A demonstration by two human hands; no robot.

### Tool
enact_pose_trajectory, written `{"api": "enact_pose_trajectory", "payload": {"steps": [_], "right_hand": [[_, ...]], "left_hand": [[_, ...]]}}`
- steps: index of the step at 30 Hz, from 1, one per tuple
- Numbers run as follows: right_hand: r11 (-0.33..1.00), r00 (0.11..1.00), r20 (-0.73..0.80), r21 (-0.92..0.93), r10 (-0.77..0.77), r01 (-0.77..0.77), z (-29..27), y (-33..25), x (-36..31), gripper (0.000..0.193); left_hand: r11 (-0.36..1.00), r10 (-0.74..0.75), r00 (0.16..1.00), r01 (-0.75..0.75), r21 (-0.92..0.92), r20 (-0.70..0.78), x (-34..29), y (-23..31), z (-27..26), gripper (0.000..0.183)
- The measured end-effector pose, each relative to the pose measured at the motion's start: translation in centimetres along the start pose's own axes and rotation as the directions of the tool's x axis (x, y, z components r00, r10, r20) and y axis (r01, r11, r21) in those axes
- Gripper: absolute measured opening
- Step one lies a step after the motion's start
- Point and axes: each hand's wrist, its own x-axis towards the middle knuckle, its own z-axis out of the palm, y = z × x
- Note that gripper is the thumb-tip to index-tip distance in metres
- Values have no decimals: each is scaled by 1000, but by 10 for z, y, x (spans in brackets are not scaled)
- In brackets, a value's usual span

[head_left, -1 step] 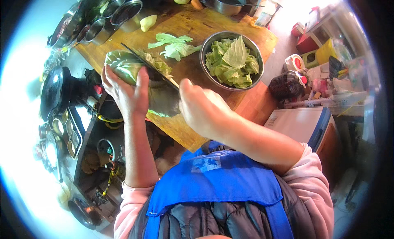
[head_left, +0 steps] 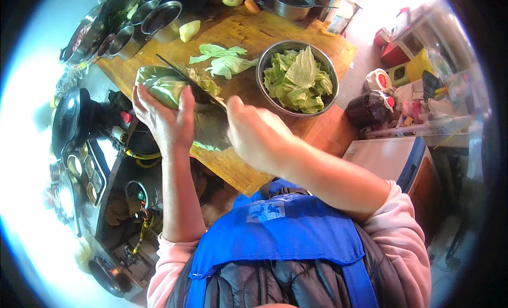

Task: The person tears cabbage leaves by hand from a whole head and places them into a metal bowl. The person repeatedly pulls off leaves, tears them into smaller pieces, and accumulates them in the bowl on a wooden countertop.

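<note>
The cabbage (head_left: 163, 85) sits on the wooden bench (head_left: 219, 33), pale green and glossy, its outer side rounded, with paler cut pieces (head_left: 209, 83) just past the dark knife (head_left: 185, 75) at its right. My left hand (head_left: 168, 120) grasps it from the near side, thumb spread from the fingers, forearm rising nearly straight. My right hand (head_left: 256, 130) is clenched, apparently round the knife's handle, though my fist hides it; that forearm slants in from the lower right. A metal bowl (head_left: 335, 93) of torn leaves (head_left: 299, 78) stands beyond it.
</note>
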Motion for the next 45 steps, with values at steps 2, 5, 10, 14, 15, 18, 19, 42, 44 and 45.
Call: {"api": "enact_pose_trajectory", "payload": {"steps": [2,5,10,14,15,18,19,42,44,45], "right_hand": [[999,998,57,24,28,-29,-8,-2,15,23],[993,985,134,-57,109,-102,-20,-24,34,24],[916,843,536,-361,51,174,-47,-51,68,26],[976,973,232,-211,-1,51,-22,-30,63,31],[981,978,206,-182,-26,64,-15,-24,58,31],[991,991,131,-135,24,-6,-4,-12,34,30],[990,990,126,-134,55,-38,-4,-11,29,30],[985,980,101,-1,169,-170,6,10,40,39],[998,997,52,-24,61,-60,14,16,35,38],[999,998,52,3,41,-41,11,17,32,40]], "left_hand": [[1000,9,1000,-9,-8,-26,4,-2,6,90],[999,-30,998,29,-14,-54,8,-9,11,86],[996,18,998,-13,84,-52,9,-14,16,88],[999,-12,996,14,30,-84,9,-17,17,89],[999,-36,995,40,35,-92,8,-17,15,89],[994,38,993,-49,-94,-114,1,-15,12,87],[992,85,990,-95,-88,-115,-2,-13,12,87],[986,165,974,-164,18,-155,-28,-6,14,87],[987,163,972,-160,35,-168,-25,-11,11,85],[984,174,975,-168,52,-139,-25,-11,11,84]]}}
